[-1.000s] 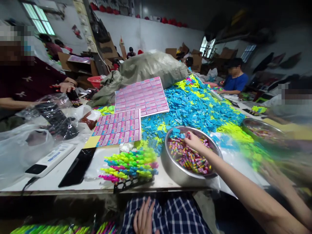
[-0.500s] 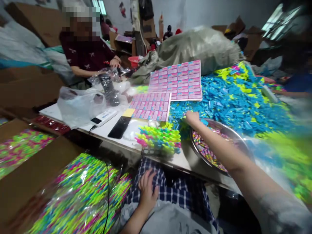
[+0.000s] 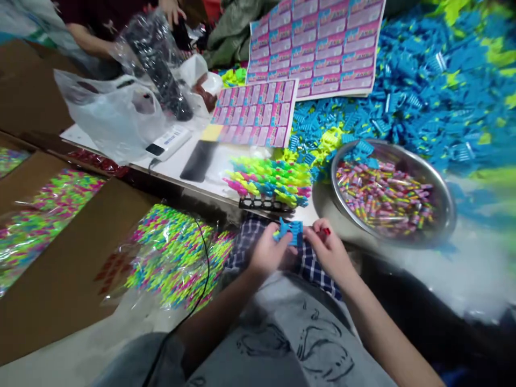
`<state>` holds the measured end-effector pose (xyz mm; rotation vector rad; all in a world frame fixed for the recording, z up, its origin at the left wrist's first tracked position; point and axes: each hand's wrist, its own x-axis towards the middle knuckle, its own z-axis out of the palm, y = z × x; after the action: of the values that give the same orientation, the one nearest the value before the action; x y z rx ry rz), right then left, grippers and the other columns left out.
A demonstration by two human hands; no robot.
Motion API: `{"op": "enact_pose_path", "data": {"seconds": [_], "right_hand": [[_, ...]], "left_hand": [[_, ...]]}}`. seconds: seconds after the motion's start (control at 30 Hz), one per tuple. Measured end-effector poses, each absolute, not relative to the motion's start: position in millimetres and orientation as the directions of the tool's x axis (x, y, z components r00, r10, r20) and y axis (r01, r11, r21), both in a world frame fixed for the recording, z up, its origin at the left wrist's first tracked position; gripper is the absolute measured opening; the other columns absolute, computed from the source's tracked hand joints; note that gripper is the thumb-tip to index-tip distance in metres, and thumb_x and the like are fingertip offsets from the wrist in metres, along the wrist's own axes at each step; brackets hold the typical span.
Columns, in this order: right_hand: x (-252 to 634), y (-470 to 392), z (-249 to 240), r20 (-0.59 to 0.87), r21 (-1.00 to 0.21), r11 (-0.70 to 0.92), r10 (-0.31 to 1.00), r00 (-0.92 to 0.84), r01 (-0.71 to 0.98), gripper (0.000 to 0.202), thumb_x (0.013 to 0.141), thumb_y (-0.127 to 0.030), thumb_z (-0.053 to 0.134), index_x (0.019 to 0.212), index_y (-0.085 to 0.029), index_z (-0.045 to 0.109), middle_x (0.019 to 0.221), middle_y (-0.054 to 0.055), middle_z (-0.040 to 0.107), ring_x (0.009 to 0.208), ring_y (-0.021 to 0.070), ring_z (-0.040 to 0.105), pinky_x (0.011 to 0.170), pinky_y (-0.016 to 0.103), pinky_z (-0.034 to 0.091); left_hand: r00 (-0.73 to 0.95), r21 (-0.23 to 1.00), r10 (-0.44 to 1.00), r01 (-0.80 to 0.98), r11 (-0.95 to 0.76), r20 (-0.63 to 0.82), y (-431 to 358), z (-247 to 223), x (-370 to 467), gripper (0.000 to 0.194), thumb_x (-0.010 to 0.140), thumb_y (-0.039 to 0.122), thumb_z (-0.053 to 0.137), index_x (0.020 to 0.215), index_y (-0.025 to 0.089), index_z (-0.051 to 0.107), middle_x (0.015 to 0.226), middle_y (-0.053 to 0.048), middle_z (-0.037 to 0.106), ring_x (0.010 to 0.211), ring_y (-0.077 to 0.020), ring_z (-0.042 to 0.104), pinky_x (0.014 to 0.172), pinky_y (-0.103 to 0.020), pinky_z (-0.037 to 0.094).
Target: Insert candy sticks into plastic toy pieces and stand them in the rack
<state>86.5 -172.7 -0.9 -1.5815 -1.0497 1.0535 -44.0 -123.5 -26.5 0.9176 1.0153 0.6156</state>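
My left hand is closed on a small blue plastic piece with ridged slots, held above my lap; a bit of yellow shows by its thumb. Close to the piece's right side, my right hand has its fingers curled together. A small red spot shows at its fingertips, too small to name. Just beyond my hands, a stack of neon star-like plastic pieces sits on a black rack at the table edge. On the right, a metal bowl holds many small pink and yellow pieces, with some blue ones at its rim.
Pink printed card sheets lie on the table, near a dark phone, a white device and a plastic bag. Blue pieces are heaped behind the bowl. Bagged neon pieces lie lower left. A co-worker's hand shows across the table.
My right hand has come back from the blue heap to my lap. My left hand has lifted off my lap and now holds a blue piece. The view has tilted down.
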Motion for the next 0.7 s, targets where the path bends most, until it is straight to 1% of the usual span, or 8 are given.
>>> {"op": "enact_pose_path", "data": {"seconds": [0.07, 0.13, 0.23, 0.3, 0.33, 0.5, 0.6, 0.7], "right_hand": [[91, -173, -12, -0.167, -0.980, -0.195, 0.910, 0.380, 0.037, 0.023, 0.085, -0.042, 0.042, 0.077, -0.024, 0.031, 0.061, -0.004, 0.045, 0.054, 0.0127, 0.041, 0.053, 0.025, 0.035], [102, -172, -18, -0.217, -0.976, -0.192, 0.900, 0.378, -0.105, 0.023, 0.085, -0.044, 0.040, 0.081, -0.025, 0.028, 0.054, -0.007, 0.042, 0.047, 0.0116, 0.037, 0.046, 0.023, 0.030], [117, -176, -23, -0.331, -0.921, -0.294, 0.936, 0.117, -0.256, 0.026, 0.083, -0.050, 0.037, 0.087, -0.026, 0.027, 0.047, -0.011, 0.035, 0.039, 0.0100, 0.027, 0.039, 0.021, 0.019], [122, -181, -24, -0.366, -0.897, -0.367, 0.929, -0.051, -0.246, 0.028, 0.083, -0.052, 0.035, 0.089, -0.025, 0.030, 0.047, -0.010, 0.035, 0.039, 0.0089, 0.026, 0.039, 0.020, 0.018], [123, -184, -24, -0.371, -0.897, -0.380, 0.925, -0.083, -0.227, 0.028, 0.083, -0.052, 0.036, 0.089, -0.024, 0.032, 0.049, -0.010, 0.036, 0.040, 0.0084, 0.028, 0.040, 0.020, 0.019], [128, -190, -21, -0.398, -0.905, -0.400, 0.916, -0.042, -0.148, 0.030, 0.078, -0.046, 0.055, 0.089, -0.018, 0.053, 0.053, -0.006, 0.046, 0.044, 0.0073, 0.037, 0.041, 0.020, 0.024], [130, -190, -22, -0.408, -0.889, -0.403, 0.913, -0.026, -0.217, 0.029, 0.074, -0.043, 0.061, 0.086, -0.017, 0.061, 0.050, -0.005, 0.046, 0.045, 0.0073, 0.039, 0.042, 0.020, 0.027], [131, -190, -27, -0.439, -0.849, -0.425, 0.898, -0.029, -0.312, 0.028, 0.070, -0.041, 0.066, 0.086, -0.017, 0.065, 0.049, -0.005, 0.047, 0.044, 0.0065, 0.038, 0.040, 0.019, 0.027]], "left_hand": [[0.417, 0.852, 0.776, -0.007, 0.523, -0.473, -123, -29, -45, 0.033, 0.071, 0.040, 0.061, 0.089, 0.017, 0.048, 0.065, 0.002, 0.062, 0.049, -0.0101, 0.059, 0.048, -0.019, 0.043], [0.398, 0.834, 0.764, 0.003, 0.552, -0.508, -123, -31, -47, 0.034, 0.071, 0.041, 0.061, 0.090, 0.017, 0.048, 0.060, 0.003, 0.061, 0.050, -0.0109, 0.060, 0.045, -0.017, 0.039], [0.361, 0.831, 0.789, -0.063, 0.553, -0.497, -123, -32, -47, 0.031, 0.069, 0.037, 0.064, 0.087, 0.016, 0.049, 0.064, 0.003, 0.061, 0.052, -0.0097, 0.061, 0.051, -0.018, 0.042], [0.360, 0.849, 0.814, -0.100, 0.518, -0.455, -122, -30, -44, 0.028, 0.068, 0.032, 0.065, 0.084, 0.016, 0.049, 0.068, 0.004, 0.061, 0.054, -0.0088, 0.061, 0.056, -0.018, 0.044], [0.367, 0.856, 0.817, -0.097, 0.509, -0.444, -121, -28, -42, 0.026, 0.069, 0.031, 0.065, 0.083, 0.016, 0.050, 0.068, 0.004, 0.060, 0.054, -0.0085, 0.061, 0.057, -0.018, 0.044], [0.412, 0.857, 0.791, -0.046, 0.513, -0.452, -122, -13, -36, 0.023, 0.069, 0.026, 0.064, 0.083, 0.015, 0.050, 0.068, 0.004, 0.059, 0.049, -0.0062, 0.056, 0.052, -0.018, 0.044], [0.473, 0.846, 0.744, 0.005, 0.533, -0.471, -123, -8, -35, 0.023, 0.069, 0.026, 0.064, 0.084, 0.015, 0.050, 0.068, 0.004, 0.058, 0.047, -0.0059, 0.054, 0.049, -0.018, 0.043], [0.524, 0.813, 0.690, 0.007, 0.583, -0.500, -125, -5, -32, 0.026, 0.071, 0.029, 0.062, 0.089, 0.015, 0.050, 0.068, 0.003, 0.057, 0.047, -0.0058, 0.053, 0.048, -0.018, 0.043]]}}
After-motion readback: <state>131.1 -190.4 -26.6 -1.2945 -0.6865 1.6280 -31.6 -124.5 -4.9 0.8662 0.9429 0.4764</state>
